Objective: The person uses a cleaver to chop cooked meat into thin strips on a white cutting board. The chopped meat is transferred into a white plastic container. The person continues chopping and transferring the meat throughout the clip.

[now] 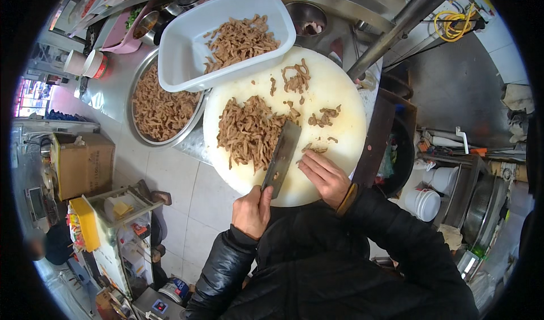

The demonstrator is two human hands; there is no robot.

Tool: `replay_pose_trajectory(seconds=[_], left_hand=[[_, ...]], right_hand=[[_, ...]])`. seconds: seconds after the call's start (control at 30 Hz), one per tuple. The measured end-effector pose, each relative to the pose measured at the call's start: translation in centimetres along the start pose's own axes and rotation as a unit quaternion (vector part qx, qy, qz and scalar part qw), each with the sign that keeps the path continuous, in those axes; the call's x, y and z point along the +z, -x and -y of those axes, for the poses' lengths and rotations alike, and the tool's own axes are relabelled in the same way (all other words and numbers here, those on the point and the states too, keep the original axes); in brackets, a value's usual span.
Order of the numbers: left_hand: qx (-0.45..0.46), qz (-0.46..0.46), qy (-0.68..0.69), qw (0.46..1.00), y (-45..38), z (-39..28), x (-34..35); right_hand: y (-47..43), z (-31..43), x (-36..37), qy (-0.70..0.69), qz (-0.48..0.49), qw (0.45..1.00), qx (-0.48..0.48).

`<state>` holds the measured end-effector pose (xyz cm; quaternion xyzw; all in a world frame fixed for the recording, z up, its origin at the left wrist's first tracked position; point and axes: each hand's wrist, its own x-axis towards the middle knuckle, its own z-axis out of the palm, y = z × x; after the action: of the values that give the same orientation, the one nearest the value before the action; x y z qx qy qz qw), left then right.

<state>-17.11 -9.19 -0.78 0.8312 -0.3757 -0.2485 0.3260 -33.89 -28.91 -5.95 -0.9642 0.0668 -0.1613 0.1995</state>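
My left hand [251, 213] grips the handle end of a cleaver [282, 158], whose broad blade stands tilted against a heap of cooked meat strips [253, 131]. The heap lies on a round white chopping board [340, 158]. To the right of the blade, my right hand [325, 176] rests low over the board with its fingers extended close together. Its fingertips are beside a few small meat strips [315, 149]; whether they pinch a scrap is hidden. More loose strips [325, 116] and a stringy clump [296, 77] are scattered farther back on the board.
A white plastic tub [182, 71] of meat strips overlaps the board's back left edge. Left of it sits a round metal basin [169, 143] full of strips. A slanted metal post [399, 31] rises at back right, with a dark bin [397, 158] beside the board. A person [53, 243] is far left.
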Motion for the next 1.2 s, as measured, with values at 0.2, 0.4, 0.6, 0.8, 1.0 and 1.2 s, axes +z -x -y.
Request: replay_pose_trajectory(seconds=[0.2, 0.4, 0.6, 0.8, 1.0, 1.2], left_hand=[[0.008, 0.001, -0.018, 1.000, -0.1, -0.3, -0.2], [-0.004, 0.008, 0.013, 1.000, -0.3, -0.1, -0.2], [-0.009, 0.009, 0.014, 1.000, 0.0, 0.1, 0.0], [-0.005, 0.006, 0.008, 1.000, -0.3, -0.3, -0.4], [-0.018, 0.010, 0.014, 1.000, 0.2, -0.2, -0.4], [0.015, 0.000, -0.022, 1.000, 0.8, -0.9, -0.6]], right_hand=[[2.6, -0.3, -0.5, -0.001, 0.100, 0.995, 0.019], [3.1, -0.5, -0.7, -0.031, 0.093, 0.995, 0.016], [2.2, 0.2, -1.1, -0.028, -0.002, 0.999, 0.037], [-0.8, 0.4, -0.5, -0.029, -0.094, 0.991, 0.087], [-0.7, 0.1, -1.0, -0.023, -0.106, 0.993, 0.043], [-1.5, -1.6, -0.1, -0.022, -0.087, 0.989, 0.114]])
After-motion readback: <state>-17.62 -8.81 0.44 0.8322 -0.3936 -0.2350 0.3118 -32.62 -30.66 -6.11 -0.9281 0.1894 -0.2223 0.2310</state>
